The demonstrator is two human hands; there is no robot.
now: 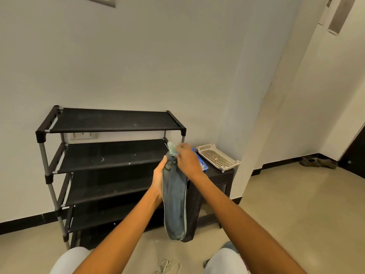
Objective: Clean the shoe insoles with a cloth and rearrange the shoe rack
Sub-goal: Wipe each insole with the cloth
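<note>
I hold a long blue-grey insole (175,202) upright in front of me, its toe end pointing away. My left hand (158,177) grips its left edge near the top. My right hand (186,160) pinches a small pale green cloth (172,150) and presses it against the insole's upper end. Behind and to the left stands the black shoe rack (110,161) with several shelves and no shoes on them.
A dark wicker stool (215,182) stands right of the rack, carrying a cream perforated tray (218,157) and a blue packet (202,164). A pair of shoes (318,162) lies by the far wall. White laces (167,266) lie on the floor between my knees.
</note>
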